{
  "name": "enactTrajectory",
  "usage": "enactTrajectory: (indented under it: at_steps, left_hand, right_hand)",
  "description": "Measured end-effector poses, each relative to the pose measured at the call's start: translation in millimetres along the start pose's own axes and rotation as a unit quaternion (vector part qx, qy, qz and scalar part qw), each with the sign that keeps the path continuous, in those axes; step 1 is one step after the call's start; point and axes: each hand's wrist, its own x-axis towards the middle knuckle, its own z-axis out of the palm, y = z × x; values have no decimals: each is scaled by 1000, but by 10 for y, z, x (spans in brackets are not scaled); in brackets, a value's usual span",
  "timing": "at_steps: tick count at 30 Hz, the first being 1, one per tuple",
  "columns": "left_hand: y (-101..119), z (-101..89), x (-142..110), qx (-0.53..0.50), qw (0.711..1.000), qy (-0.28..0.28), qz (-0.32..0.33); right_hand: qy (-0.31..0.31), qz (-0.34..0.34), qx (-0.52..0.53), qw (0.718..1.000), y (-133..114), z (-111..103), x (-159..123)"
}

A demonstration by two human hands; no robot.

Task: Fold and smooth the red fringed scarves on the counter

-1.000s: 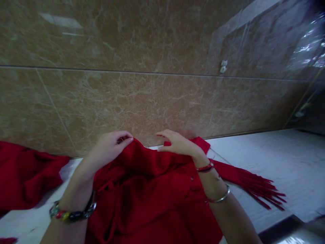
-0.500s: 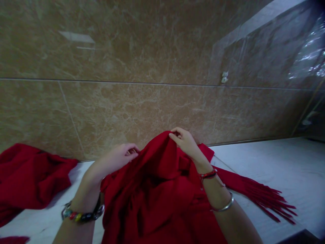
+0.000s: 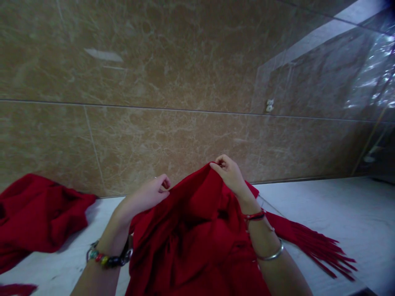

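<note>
A red fringed scarf (image 3: 194, 234) is bunched up between my arms on a white counter (image 3: 327, 209). My left hand (image 3: 148, 195) pinches its upper edge at the left, fingers closed on the cloth. My right hand (image 3: 230, 174) grips the same edge higher up and lifts it into a peak in front of the wall. The scarf's tassels (image 3: 321, 248) trail out to the right on the counter. A beaded bracelet sits on my left wrist, a red cord and a metal bangle on my right.
A second heap of red cloth (image 3: 37, 220) lies at the left on the counter. A brown marble-tiled wall (image 3: 173, 90) rises directly behind. A glass panel (image 3: 339, 94) stands at the right, with a small white fitting (image 3: 269, 105) on it.
My right hand went from lying on the cloth to gripping its edge and lifting it into a peak. My left hand moved right and closed tighter on the edge.
</note>
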Motion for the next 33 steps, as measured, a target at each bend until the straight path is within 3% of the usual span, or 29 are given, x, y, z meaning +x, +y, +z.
enactTrajectory:
  at_steps: [4, 6, 10, 13, 15, 18, 21, 24, 27, 31, 33]
  left_hand:
    - [24, 15, -11, -23, 995, -97, 29]
    - [83, 26, 4, -13, 993, -102, 57]
    - [163, -27, 11, -78, 996, 35, 34]
    - [206, -109, -48, -204, 975, 80, 43]
    - [250, -137, -92, -255, 961, 85, 69]
    - [326, -102, -108, -242, 961, 82, 106]
    - [383, -21, -76, -185, 971, 59, 142]
    - [393, 14, -60, -151, 975, 33, 158]
    - [329, -19, -65, -135, 982, 6, 135]
    - [181, -56, -35, -22, 995, -35, 90]
    - [130, -42, 0, 55, 996, -8, 64]
  right_hand:
    - [68, 8, 47, 997, 13, -98, 34]
    - [110, 10, 52, 992, 42, -141, 47]
    - [218, 10, 27, 976, 134, -263, 76]
    - [244, 10, -30, 969, 183, -364, 86]
    - [173, -3, -83, 981, 168, -389, 68]
    - [-37, -50, -120, 991, 43, -309, -7]
    - [-221, -94, -82, 967, -143, -104, -111]
    - [-306, -86, -53, 947, -261, 95, -173]
    - [-273, -39, -37, 960, -266, 144, -157]
    - [-113, -27, 7, 993, -194, 0, -74]
    - [-35, -39, -2, 999, -154, -65, -42]
